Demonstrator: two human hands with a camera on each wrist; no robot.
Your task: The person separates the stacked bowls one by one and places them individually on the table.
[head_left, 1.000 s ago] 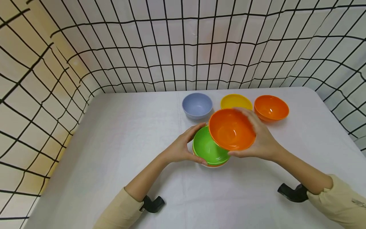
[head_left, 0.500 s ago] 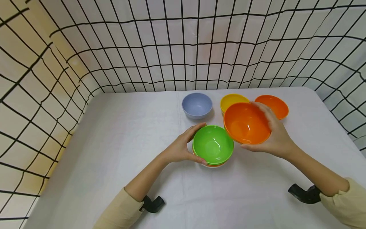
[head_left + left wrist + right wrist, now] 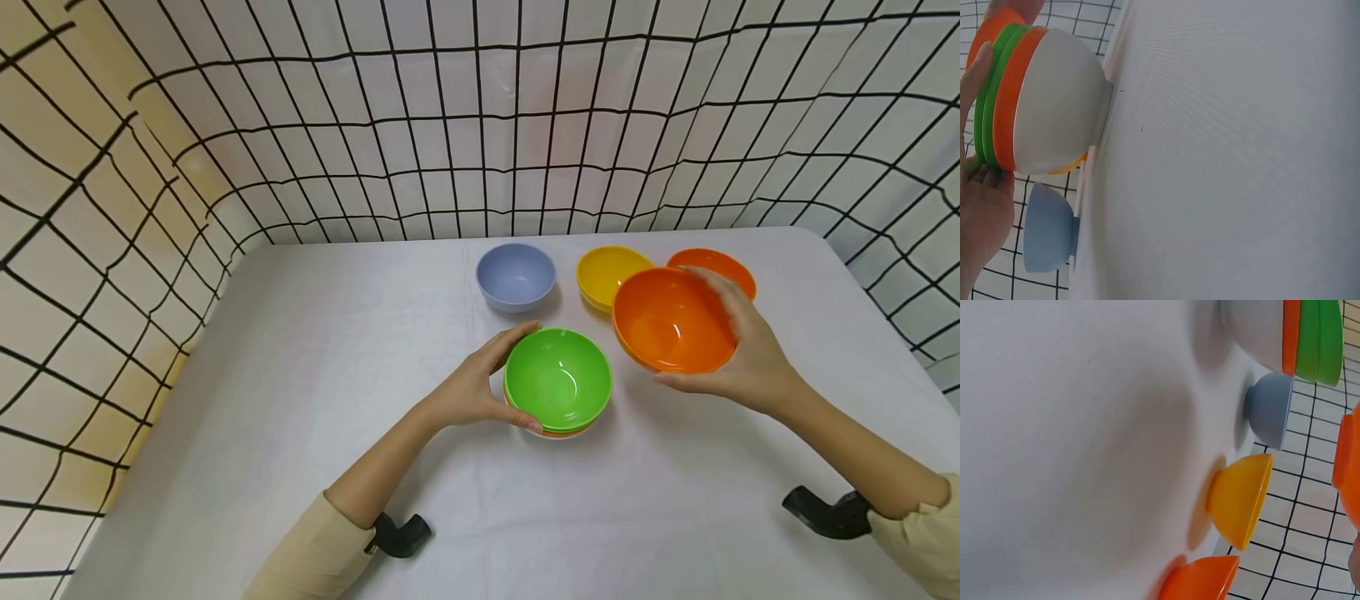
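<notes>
A stack of nested bowls stands on the white-covered table, a green bowl (image 3: 558,379) on top. From the side, the left wrist view shows two green rims over an orange bowl (image 3: 1010,103) and a white bowl (image 3: 1063,103) at the bottom. My left hand (image 3: 487,387) holds this stack by its left side, thumb and fingers spread around the rims. To the right, my right hand (image 3: 750,358) grips another orange bowl (image 3: 673,321) in the air, tilted slightly, with its inside showing in the head view.
Behind the stack sits a blue-grey bowl (image 3: 516,277). A yellow bowl (image 3: 607,271) and a second loose orange bowl (image 3: 716,262) stand along the back right, both partly covered by the lifted bowl or hand. Black grid netting (image 3: 517,117) encloses the table's back and sides.
My right hand has carried the orange bowl rightward from over the green bowl, uncovering the stack. My left hand has stayed at the stack.
</notes>
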